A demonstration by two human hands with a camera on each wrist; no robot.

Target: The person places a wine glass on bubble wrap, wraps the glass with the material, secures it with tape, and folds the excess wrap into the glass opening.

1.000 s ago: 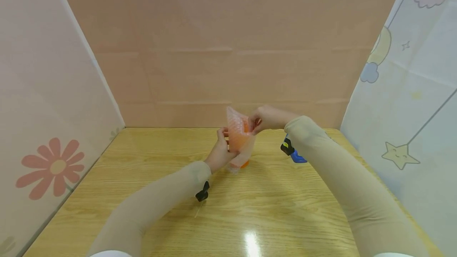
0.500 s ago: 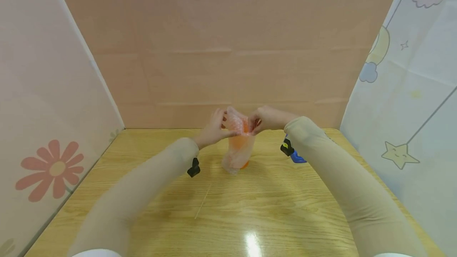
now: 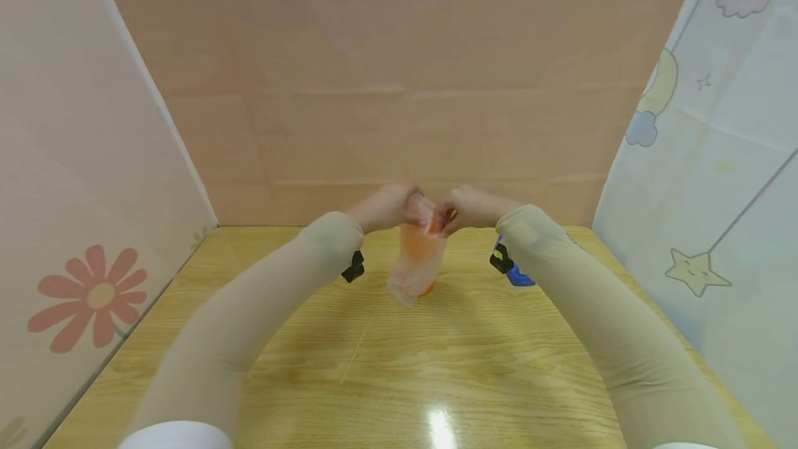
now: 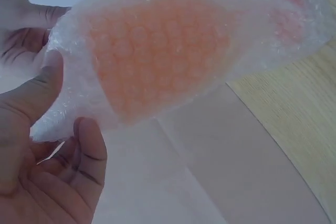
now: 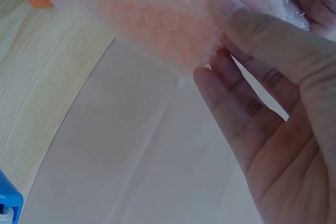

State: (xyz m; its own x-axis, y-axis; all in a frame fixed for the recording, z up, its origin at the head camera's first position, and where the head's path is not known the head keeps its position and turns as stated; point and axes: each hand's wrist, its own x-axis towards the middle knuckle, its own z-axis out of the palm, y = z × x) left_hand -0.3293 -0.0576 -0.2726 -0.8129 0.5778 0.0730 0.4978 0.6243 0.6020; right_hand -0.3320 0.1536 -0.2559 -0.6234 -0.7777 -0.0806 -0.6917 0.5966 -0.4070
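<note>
An orange object [image 3: 427, 290], wider at the top than below, stands on the table inside a sheet of bubble wrap [image 3: 402, 289]. Its exact kind is hidden by the wrap. My left hand [image 3: 391, 206] pinches the upper end of the wrap between thumb and fingers; the left wrist view shows the wrap [image 4: 252, 40] reaching past the orange end. Opposite it, my right hand [image 3: 469, 209] pinches the upper right edge of the same wrap, thumb on the bubbles [image 5: 157, 17] and fingers behind. Both hands are close together above the object.
A blue object [image 3: 519, 276] lies on the table to the right, partly hidden by the right sleeve and black wrist camera. A thin pale line [image 3: 355, 352] shows on the wooden table [image 3: 499, 380]. Cloth walls [image 3: 399, 89] stand at the back and both sides.
My left hand has moved from the side of the wrapped object up to its top, and now folds over the upper edge of the wrap. The right hand stays almost where it was.
</note>
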